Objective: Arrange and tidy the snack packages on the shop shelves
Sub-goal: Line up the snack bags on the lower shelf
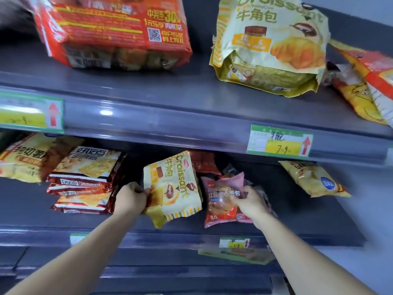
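Yellow croissant packet (174, 188), tilted on the lower shelf (297, 231), was gripped at its left edge by the left hand (131, 195), fingers curled round it. Just beside it, the pink red-bean bread packet (223, 201) was held by the right hand (248, 201), fingers closed over its right side.

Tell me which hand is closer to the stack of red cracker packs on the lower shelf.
Left. The left hand, gripping the small croissant bag, is just right of the cracker stack; the right hand is farther right, gripping the pink bread pack.
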Motion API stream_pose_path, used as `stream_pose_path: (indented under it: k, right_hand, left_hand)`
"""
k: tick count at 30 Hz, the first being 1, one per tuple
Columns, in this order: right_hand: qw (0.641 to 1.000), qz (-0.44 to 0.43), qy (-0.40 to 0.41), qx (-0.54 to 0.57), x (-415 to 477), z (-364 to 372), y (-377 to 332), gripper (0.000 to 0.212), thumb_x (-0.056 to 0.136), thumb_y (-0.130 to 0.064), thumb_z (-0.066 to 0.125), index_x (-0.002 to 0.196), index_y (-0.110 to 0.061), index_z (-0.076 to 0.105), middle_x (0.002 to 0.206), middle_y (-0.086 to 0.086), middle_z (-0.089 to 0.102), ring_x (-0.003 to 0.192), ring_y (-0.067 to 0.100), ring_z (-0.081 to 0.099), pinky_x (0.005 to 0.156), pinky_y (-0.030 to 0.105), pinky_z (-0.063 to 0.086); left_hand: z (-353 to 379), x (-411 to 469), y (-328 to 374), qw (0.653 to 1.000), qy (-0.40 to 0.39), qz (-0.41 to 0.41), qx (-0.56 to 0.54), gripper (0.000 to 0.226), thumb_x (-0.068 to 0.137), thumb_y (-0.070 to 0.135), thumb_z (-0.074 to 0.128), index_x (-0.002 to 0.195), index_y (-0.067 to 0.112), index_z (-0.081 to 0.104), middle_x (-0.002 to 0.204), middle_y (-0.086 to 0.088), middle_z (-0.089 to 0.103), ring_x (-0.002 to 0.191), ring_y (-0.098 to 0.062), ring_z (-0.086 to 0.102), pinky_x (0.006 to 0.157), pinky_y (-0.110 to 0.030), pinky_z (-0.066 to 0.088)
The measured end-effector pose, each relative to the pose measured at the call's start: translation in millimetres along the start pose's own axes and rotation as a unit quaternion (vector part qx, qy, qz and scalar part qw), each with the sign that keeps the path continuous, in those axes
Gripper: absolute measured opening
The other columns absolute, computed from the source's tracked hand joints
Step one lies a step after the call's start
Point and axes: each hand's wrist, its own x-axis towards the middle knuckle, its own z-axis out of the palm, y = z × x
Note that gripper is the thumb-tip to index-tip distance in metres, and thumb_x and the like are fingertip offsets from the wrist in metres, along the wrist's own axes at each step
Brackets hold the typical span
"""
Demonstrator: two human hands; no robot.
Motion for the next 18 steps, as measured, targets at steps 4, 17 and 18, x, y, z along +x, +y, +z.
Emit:
stream_pose_path:
  k: [4,17,18]
  right_hand:
    - [0.996,-0.005,0.055,-0.064,-15,16,-5,0.055,0.091,-0.035,0.061,0.14,-0.019,0.043,0.134,0.007,0.057,0.115,0.03,0.057,0.088,0.036,0.05]
    - [0.93,-0.145,-0.098,0.322,-168,-3,-62,0.054,0.068,-0.029,0.086,0.113,-0.028,0.056,0.109,-0.006,0.069,0.096,0.013,0.068,0.069,0.038,0.06]
    - [0.928,-0.147,-0.093,0.329,-177,-6,-64,0.054,0.07,-0.025,0.085,0.115,-0.027,0.056,0.109,-0.005,0.068,0.095,0.014,0.068,0.062,0.033,0.058]
  left_hand:
    - [2,-31,10,0.984,-0.018,-0.043,-0.171,0.02,0.093,0.016,0.062,0.083,0.001,0.054,0.08,-0.015,0.059,0.067,-0.028,0.059,0.057,-0.043,0.058]
    - [-22,-151,4,0.945,0.017,-0.035,-0.325,0.031,0.094,0.019,0.059,0.07,0.01,0.042,0.074,-0.017,0.06,0.072,-0.035,0.063,0.074,-0.057,0.057]
    - [-27,-159,1,0.944,0.007,-0.03,-0.329,0.032,0.093,0.021,0.061,0.069,0.011,0.042,0.075,-0.017,0.059,0.079,-0.04,0.065,0.075,-0.058,0.056]
